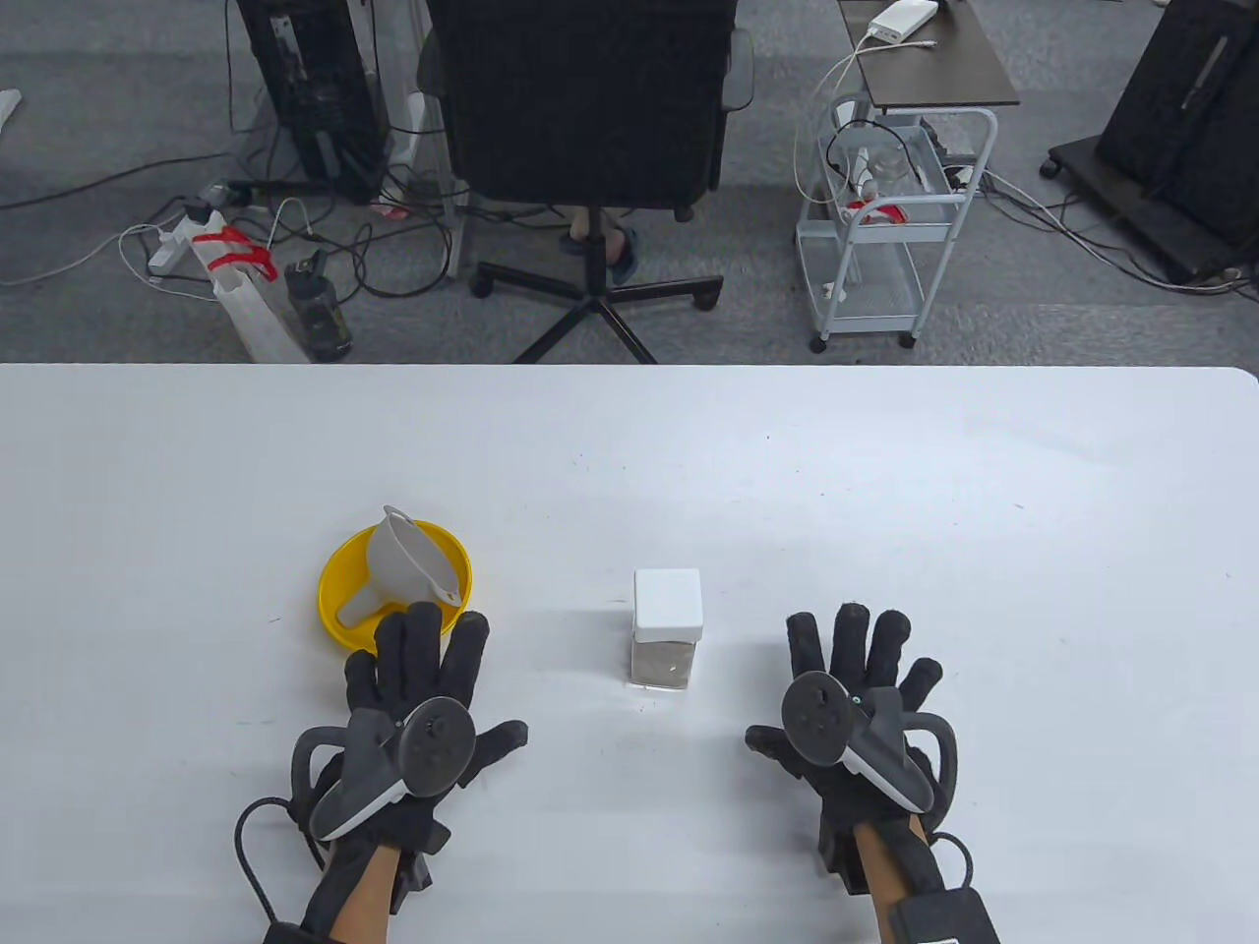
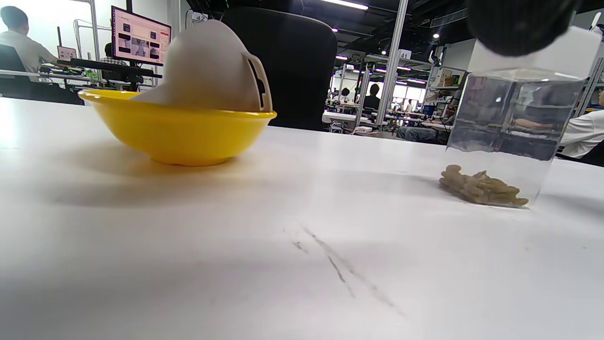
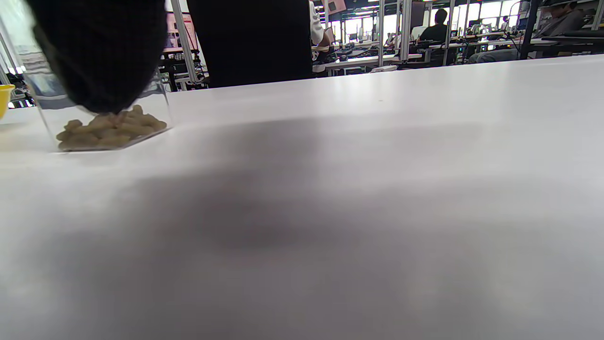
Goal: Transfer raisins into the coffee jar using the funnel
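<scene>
A clear square jar (image 1: 667,629) with a white lid stands at the table's middle; pale raisins (image 2: 481,186) lie on its bottom, also seen in the right wrist view (image 3: 111,130). A grey funnel (image 1: 408,565) lies on its side in a yellow bowl (image 1: 339,580) left of the jar; bowl (image 2: 179,134) and funnel (image 2: 207,68) also show in the left wrist view. My left hand (image 1: 423,678) lies flat and open on the table, fingertips just at the bowl's near rim. My right hand (image 1: 856,678) lies flat and open right of the jar, holding nothing.
The white table (image 1: 885,492) stretches wide around the objects. Beyond its far edge stand a black office chair (image 1: 590,128), a white wire cart (image 1: 885,226) and cables on the floor.
</scene>
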{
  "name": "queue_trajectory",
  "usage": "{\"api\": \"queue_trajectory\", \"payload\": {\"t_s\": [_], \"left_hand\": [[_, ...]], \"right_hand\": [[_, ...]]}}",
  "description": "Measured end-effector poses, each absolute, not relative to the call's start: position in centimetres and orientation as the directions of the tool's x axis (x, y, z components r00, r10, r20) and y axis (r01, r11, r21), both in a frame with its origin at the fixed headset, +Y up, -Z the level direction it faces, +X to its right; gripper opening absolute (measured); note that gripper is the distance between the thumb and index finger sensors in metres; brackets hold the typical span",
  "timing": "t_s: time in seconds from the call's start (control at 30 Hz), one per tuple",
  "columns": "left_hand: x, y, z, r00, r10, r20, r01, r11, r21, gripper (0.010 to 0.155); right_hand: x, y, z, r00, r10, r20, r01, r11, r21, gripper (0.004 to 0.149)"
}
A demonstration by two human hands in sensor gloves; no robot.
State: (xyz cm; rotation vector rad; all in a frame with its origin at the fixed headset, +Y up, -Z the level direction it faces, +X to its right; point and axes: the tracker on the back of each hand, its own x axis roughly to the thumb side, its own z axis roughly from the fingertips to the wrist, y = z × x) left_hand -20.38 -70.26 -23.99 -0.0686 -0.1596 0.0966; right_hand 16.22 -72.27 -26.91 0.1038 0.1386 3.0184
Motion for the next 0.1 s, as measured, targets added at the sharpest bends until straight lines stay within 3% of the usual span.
{"api": "queue_trajectory", "payload": {"t_s": [0.1], "left_hand": [[-20.37,-70.29,-24.0,0.983,0.101,0.155,-0.09,0.993,-0.076,0.099]], "right_hand": [[16.17,-72.35,-26.89,-0.991,0.12,0.068,-0.113,-0.989,0.098,0.112]]}}
